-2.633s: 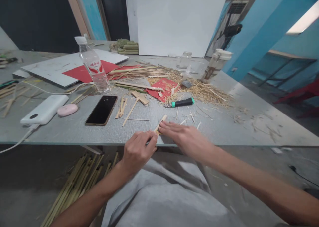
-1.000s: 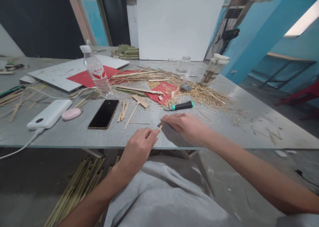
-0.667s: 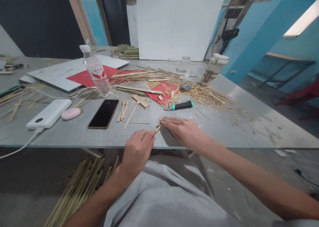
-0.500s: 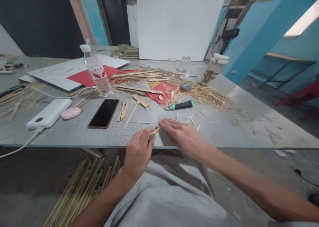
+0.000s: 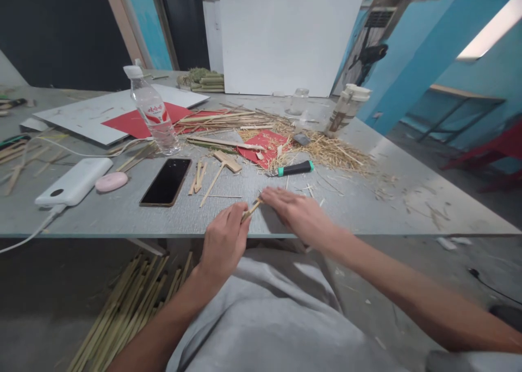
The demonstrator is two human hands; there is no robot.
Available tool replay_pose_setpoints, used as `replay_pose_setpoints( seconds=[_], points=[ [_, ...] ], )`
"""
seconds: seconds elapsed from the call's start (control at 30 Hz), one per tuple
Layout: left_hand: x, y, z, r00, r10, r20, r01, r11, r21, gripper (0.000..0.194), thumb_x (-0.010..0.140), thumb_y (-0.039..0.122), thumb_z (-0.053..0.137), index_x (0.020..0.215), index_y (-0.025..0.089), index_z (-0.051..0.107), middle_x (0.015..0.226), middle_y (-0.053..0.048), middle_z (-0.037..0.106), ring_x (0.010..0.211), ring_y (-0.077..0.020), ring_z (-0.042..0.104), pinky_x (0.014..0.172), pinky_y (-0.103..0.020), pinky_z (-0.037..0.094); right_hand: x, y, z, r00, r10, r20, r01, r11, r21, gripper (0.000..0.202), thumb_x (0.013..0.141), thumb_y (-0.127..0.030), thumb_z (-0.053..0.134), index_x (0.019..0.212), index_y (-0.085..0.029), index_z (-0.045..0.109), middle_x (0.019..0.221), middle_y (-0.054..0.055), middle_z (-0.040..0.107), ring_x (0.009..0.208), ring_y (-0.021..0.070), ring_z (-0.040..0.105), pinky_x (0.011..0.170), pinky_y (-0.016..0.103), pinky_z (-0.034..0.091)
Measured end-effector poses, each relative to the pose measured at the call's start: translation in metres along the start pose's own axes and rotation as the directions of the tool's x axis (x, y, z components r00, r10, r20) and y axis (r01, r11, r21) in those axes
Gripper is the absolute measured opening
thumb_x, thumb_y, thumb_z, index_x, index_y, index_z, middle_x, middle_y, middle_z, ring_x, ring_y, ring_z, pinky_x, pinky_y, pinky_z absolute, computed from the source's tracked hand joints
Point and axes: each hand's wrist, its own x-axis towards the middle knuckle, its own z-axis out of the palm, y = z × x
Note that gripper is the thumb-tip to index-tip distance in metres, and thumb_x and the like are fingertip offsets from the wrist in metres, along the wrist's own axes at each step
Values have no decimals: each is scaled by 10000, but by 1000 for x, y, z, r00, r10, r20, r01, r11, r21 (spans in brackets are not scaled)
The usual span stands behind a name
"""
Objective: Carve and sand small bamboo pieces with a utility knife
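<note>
My left hand (image 5: 226, 235) is closed around a thin pale wooden strip (image 5: 252, 209) just above the table's front edge. The strip slants up and right from my thumb and forefinger. My right hand (image 5: 291, 206) lies low over the far end of it, fingers pressed together. Whatever those fingers grip is hidden beneath them; a small dark spot shows at their tips. Beyond my right hand lies a black and green cutter (image 5: 294, 168). A T-shaped wooden piece (image 5: 227, 161) and short wooden slips (image 5: 198, 177) rest ahead of my left hand.
On the left are a phone (image 5: 166, 182), a white power bank (image 5: 74, 181) with a cable, a pink oval case (image 5: 111, 181) and a water bottle (image 5: 154, 113). Straw (image 5: 340, 155), red card (image 5: 264, 148) and a jar (image 5: 348, 111) sit farther back. Bamboo stalks (image 5: 122, 309) lean below the table.
The whole view has shifted slightly. Both hands keep their places on the strip; the small dark piece by my right fingertips shows less than before.
</note>
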Motion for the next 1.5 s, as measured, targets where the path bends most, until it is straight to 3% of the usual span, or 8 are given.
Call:
replay_pose_setpoints(
  seconds=[0.07,0.2,0.4,0.57,0.77,1.13,1.4,1.5],
  points=[
    [1,1,1,1000,8,-6,-8,1000,12,102,1073,146,553,1120,234,538,845,13,694,694,-156,660,666,-267,466,0,2,2,998,67,-9,-68,997,-36,470,1044,-66,440,1464,-134,642,1482,170,650,1381,267,650,1163,466,573],
    [2,2,2,999,34,-13,-33,999,40,110,1073,136,539,1121,234,535,854,6,697,700,-164,652,665,-269,456,1,-5,3,999,-39,-6,39,999,10,476,1043,-53,443,1476,-106,632,1542,155,604,1443,231,596,1250,431,495],
    [0,-2,-1,1000,-1,20,1,1000,16,127,1085,171,548,1194,231,524,861,17,695,663,-146,633,636,-249,441,9,2,-13,979,56,-197,-64,997,-38,482,1072,-80,446,1514,-158,624,1598,123,545,1496,239,535,1271,475,472],
    [-1,-2,-1,999,-21,25,21,1000,-6,151,1076,156,559,1206,231,536,903,4,717,694,-146,654,644,-249,448,12,3,-5,995,-83,-47,82,996,-18,486,1027,-19,442,1449,-100,668,1509,121,633,1427,232,605,1198,403,546],
    [3,3,4,999,-11,-48,13,999,50,177,1054,133,592,1210,212,562,924,-21,728,761,-181,668,728,-285,491,6,1,0,997,-31,-72,35,998,55,576,925,69,453,1430,-83,684,1471,133,656,1382,239,644,1162,410,575],
    [2,5,8,994,15,-113,0,991,133,46,1072,187,605,1097,222,589,838,-2,708,761,-201,644,739,-319,453,7,10,0,999,-12,-43,14,999,51,557,980,35,442,1455,-137,676,1532,89,615,1453,238,581,1187,421,551],
    [4,5,6,997,2,-82,6,995,95,114,1057,133,601,1120,225,581,884,-6,708,796,-193,663,744,-293,480,9,-2,0,997,-79,7,79,996,46,448,1089,-116,465,1502,-124,637,1551,102,600,1451,232,583,1228,411,512],
    [5,4,5,998,-25,-65,30,996,80,117,1050,127,607,1079,234,568,875,4,698,767,-186,651,715,-287,469,10,6,-1,1000,-5,8,5,1000,25,444,1058,-78,465,1423,-151,706,1466,99,669,1382,256,646,1166,439,572]
  ],
)
